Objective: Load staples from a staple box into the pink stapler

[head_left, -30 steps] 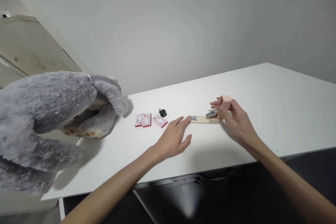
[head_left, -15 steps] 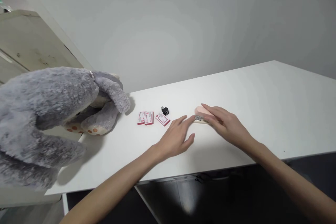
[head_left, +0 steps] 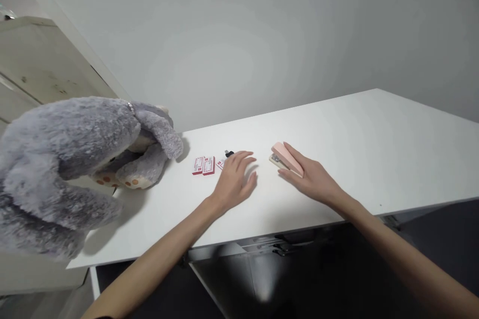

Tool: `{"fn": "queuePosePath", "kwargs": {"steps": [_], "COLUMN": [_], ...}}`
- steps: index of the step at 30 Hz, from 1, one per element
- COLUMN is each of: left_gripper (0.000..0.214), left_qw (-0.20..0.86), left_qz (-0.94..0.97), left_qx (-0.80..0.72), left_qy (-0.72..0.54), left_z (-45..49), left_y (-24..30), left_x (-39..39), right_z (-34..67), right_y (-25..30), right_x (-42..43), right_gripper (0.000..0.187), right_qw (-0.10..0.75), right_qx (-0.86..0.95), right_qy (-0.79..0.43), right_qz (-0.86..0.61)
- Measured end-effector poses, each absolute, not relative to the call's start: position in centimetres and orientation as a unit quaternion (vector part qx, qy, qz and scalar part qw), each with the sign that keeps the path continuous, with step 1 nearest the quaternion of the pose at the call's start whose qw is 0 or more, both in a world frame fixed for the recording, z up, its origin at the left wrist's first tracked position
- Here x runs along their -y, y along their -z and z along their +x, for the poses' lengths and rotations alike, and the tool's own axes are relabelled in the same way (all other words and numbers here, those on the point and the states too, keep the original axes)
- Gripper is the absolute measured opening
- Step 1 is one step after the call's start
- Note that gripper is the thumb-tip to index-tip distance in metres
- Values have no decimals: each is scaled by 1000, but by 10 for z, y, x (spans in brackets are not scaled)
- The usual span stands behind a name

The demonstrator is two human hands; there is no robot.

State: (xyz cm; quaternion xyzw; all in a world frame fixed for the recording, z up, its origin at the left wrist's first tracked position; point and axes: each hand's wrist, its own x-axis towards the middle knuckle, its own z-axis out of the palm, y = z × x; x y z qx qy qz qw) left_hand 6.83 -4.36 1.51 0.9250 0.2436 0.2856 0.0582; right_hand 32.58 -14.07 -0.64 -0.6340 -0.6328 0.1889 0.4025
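Observation:
A pink stapler (head_left: 287,158) with a cream base is in my right hand (head_left: 313,175), its jaws parted and its front end pointing to the left. My thumb lies along the near side and my fingers along the far side. My left hand (head_left: 235,179) is over the table to the left of the stapler, apart from it, with fingers curved and spread and nothing between them. Behind that hand, a red-and-white staple box (head_left: 220,164) and a small black staple remover (head_left: 229,153) are partly hidden. Left of them, a pair of similar boxes (head_left: 203,165) lies side by side.
A large grey plush toy (head_left: 75,134) slumps over the left end of the white table (head_left: 337,129). A grey wall (head_left: 239,50) rises behind. The table's front edge runs below my hands, with a dark space under it.
My left hand has drawn away leftward from the stapler, now covering part of one box and the black object. My right hand has turned the stapler, tilting it.

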Motion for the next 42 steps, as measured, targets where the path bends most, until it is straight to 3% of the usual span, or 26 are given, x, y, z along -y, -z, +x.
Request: {"fn": "queuePosePath", "kwargs": {"steps": [3, 8, 14, 21, 29, 36, 42], "left_gripper": [39, 46, 68, 65, 78, 61, 55], "left_qw": [15, -32, 44, 63, 14, 36, 91], "left_qz": [910, 884, 900, 903, 881, 867, 900], "left_qx": [-289, -377, -408, -390, -428, -444, -368], "left_qy": [-296, -274, -145, -171, -202, -221, -213], "left_z": [49, -1, -52, -59, -29, 4, 27], "left_y": [-19, -20, -14, -19, -20, -19, -21], "left_x": [33, 5, -22, -3, 3, 17, 42], "right_z": [327, 326, 322, 323, 324, 324, 323], "right_y": [8, 20, 22, 14, 16, 15, 14], "right_x": [147, 157, 161, 162, 160, 159, 159], "right_gripper": [93, 107, 95, 86, 82, 75, 75], "right_qw": [381, 346, 326, 338, 347, 356, 365], "right_qx": [637, 651, 676, 685, 682, 685, 682], "right_qy": [-224, -180, -150, -145, -144, -138, -137], "right_qz": [-632, -651, -644, -629, -628, -620, -619]}}
